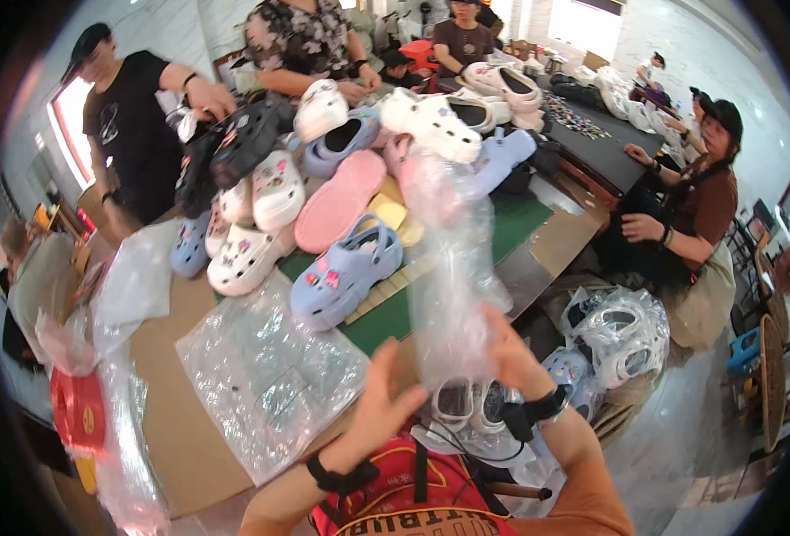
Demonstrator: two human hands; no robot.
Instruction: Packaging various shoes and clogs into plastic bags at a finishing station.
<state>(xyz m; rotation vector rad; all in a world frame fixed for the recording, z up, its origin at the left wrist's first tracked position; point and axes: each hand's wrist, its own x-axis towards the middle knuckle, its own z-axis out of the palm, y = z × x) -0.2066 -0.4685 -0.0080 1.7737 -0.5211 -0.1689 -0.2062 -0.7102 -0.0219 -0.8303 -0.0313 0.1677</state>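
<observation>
My right hand (513,357) grips the edge of a clear plastic bag (453,277), which hangs blurred over the table and up against the shoe pile. Thumb and fingers apart, my left hand (379,404) is held in the air just left of the bag, with nothing in it. Beyond it lies a blue clog (331,284) with coloured charms, its strap up. A pink clog (346,198) shows its sole behind that, and a white clog (245,259) with charms sits to the left. Flat on the table left of my hands is another clear plastic bag (274,380).
White, black and blue clogs (431,125) are heaped at the table's far side. Bagged clogs (623,335) sit low at my right. People stand or sit around, one (699,196) at right. Small coloured pieces (578,118) lie on a dark table. A red bag (78,406) hangs left.
</observation>
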